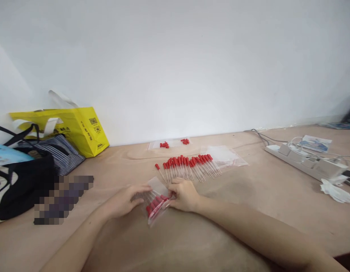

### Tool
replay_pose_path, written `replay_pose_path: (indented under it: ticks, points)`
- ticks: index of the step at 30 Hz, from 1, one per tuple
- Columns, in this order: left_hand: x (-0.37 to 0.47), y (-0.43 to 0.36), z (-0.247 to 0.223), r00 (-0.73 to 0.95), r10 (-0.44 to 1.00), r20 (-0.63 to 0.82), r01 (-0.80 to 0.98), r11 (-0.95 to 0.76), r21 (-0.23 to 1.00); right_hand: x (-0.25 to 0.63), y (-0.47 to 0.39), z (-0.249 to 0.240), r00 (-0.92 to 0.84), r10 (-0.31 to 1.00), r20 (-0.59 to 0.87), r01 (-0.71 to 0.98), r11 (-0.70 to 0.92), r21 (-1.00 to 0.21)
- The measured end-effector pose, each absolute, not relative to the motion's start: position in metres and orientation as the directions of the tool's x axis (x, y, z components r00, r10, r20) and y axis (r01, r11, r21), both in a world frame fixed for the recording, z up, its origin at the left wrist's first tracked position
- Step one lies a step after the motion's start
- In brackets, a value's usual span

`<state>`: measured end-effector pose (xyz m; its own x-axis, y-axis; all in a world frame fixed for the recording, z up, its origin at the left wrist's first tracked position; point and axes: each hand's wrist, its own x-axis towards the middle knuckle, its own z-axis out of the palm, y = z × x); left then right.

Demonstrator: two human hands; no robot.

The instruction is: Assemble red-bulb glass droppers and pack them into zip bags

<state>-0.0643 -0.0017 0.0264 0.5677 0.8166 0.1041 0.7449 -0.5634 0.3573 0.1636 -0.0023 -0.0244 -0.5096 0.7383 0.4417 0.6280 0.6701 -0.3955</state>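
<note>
Droppers with red bulbs and slim clear stems (152, 206) look light, perhaps slippery, in the limp, clear plastic bag (157, 183), best held where the right hand (185, 194) pinches its edge; the left hand (124, 201) curves against it, grip unclear.

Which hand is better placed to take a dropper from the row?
The right hand, probably: though pinching the clear bag, it is nearer the row of droppers; the left hand lies farther off.
</note>
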Motion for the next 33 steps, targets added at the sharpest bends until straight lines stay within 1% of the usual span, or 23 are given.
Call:
replay_pose_path:
  ticks: [2,4,5,8,11,13,17,20,22,25,27,28,30,33]
  points:
    - [-0.070,-0.004,0.019,0.432,0.870,0.237,0.812,-0.489,0.317,0.149,0.000,-0.024,-0.489,0.764,0.421,0.672,0.638,-0.376]
    - [-0.070,-0.013,0.010,0.316,0.897,0.309,0.860,-0.408,0.307,0.141,0.004,-0.024,-0.457,0.796,0.397,0.700,0.597,-0.391]
    - [-0.067,-0.019,0.006,0.294,0.901,0.320,0.873,-0.390,0.295,0.139,0.006,-0.024,-0.438,0.809,0.392,0.703,0.580,-0.412]
    - [-0.057,-0.038,-0.003,0.358,0.878,0.319,0.866,-0.439,0.238,0.139,0.014,-0.025,-0.419,0.808,0.414,0.626,0.587,-0.513]
    - [-0.048,-0.044,-0.007,0.379,0.846,0.375,0.843,-0.482,0.237,0.144,0.019,-0.026,-0.453,0.772,0.445,0.485,0.632,-0.604]
    - [-0.045,-0.041,-0.007,0.378,0.827,0.416,0.827,-0.504,0.249,0.146,0.020,-0.027,-0.462,0.765,0.448,0.447,0.637,-0.628]
    - [-0.041,-0.032,-0.006,0.366,0.807,0.463,0.823,-0.513,0.244,0.146,0.019,-0.028,-0.448,0.768,0.457,0.467,0.637,-0.613]
    - [-0.040,-0.027,-0.003,0.414,0.804,0.427,0.821,-0.532,0.207,0.143,0.018,-0.031,-0.445,0.769,0.459,0.496,0.639,-0.589]
    - [-0.039,-0.024,-0.002,0.416,0.807,0.419,0.833,-0.523,0.180,0.140,0.018,-0.033,-0.438,0.774,0.457,0.510,0.633,-0.583]
    - [-0.038,-0.021,-0.002,0.410,0.794,0.449,0.840,-0.521,0.154,0.137,0.020,-0.035,-0.399,0.810,0.430,0.537,0.586,-0.607]
    - [-0.039,-0.022,-0.003,0.405,0.796,0.450,0.832,-0.525,0.178,0.139,0.022,-0.034,-0.397,0.818,0.416,0.528,0.574,-0.626]
    - [-0.041,-0.023,-0.003,0.413,0.798,0.440,0.821,-0.535,0.199,0.142,0.022,-0.033,-0.421,0.804,0.420,0.506,0.593,-0.626]
    - [-0.046,-0.027,-0.003,0.455,0.783,0.424,0.781,-0.579,0.232,0.151,0.023,-0.030,-0.515,0.730,0.449,0.431,0.673,-0.601]
    - [-0.061,-0.034,-0.003,0.531,0.718,0.450,0.719,-0.663,0.208,0.169,0.023,-0.028,-0.645,0.597,0.477,0.343,0.784,-0.518]
